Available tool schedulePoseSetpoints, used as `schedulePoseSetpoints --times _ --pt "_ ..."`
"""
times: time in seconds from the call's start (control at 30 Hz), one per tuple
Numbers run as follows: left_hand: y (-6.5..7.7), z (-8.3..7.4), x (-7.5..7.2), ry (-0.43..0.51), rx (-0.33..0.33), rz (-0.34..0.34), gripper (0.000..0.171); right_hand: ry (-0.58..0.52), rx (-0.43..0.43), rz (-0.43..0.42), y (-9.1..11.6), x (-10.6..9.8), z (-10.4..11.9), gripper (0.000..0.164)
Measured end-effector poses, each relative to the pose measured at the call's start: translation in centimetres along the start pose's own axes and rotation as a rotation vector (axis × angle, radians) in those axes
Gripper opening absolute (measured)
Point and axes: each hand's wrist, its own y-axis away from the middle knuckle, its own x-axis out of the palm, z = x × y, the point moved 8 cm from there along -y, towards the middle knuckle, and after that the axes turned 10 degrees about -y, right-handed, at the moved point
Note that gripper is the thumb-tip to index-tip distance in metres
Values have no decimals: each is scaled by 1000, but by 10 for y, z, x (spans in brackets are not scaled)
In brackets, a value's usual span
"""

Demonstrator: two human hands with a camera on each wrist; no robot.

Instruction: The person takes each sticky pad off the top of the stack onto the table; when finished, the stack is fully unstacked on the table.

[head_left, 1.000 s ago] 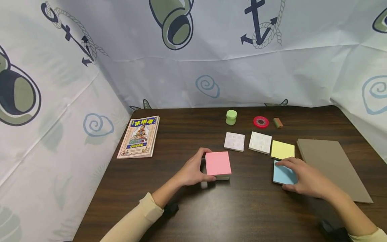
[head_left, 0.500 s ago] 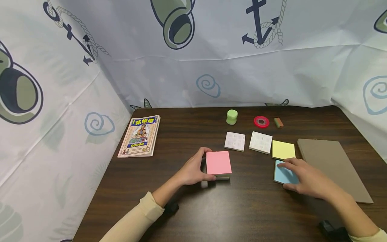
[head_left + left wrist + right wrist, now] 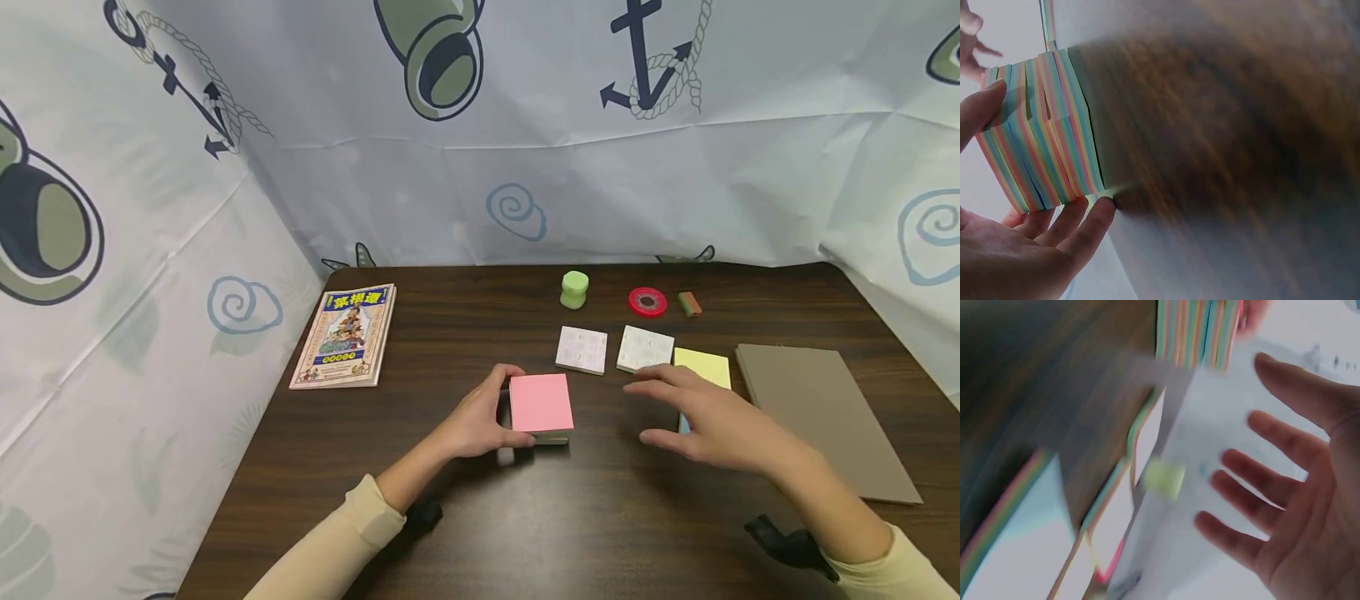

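Note:
My left hand (image 3: 476,421) grips a tall stack of sticky note pads (image 3: 541,403), pink on top, between thumb and fingers. Striped coloured layers of that stack (image 3: 1038,137) show in the left wrist view. Fingers spread and holding nothing, my right hand (image 3: 712,417) hovers over the blue sticky note pad (image 3: 684,424) and hides most of it. Behind that lies a yellow sticky note pad (image 3: 702,367), partly covered by the hand. Two pale pads, a pinkish one (image 3: 582,349) and a white one (image 3: 646,348), lie farther left.
At the back stand a green waisted object (image 3: 574,289), a red round disc (image 3: 647,302) and a small orange-green block (image 3: 689,304). A flat grey-brown board (image 3: 828,417) lies at the right, a book (image 3: 345,337) at the left. A printed curtain (image 3: 480,183) hangs behind the table.
My right hand has let go of the blue pad and moved left, lifting off it. The left hand and its stack have stayed in place.

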Motion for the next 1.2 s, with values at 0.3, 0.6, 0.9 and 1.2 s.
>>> schedulePoseSetpoints --times 0.3,0.6,0.9,1.2 --pt "0 5 2 -2 -29 20 88 -38 -213 81 -63 49 52 67" --pt "-2 6 3 -29 -28 28 87 -58 -264 107 -89 71 63 69" --pt "0 8 3 -41 -38 36 86 -56 -226 95 -94 71 57 68" --pt "-2 5 5 -62 -23 21 87 -84 -30 74 -67 40 18 72"
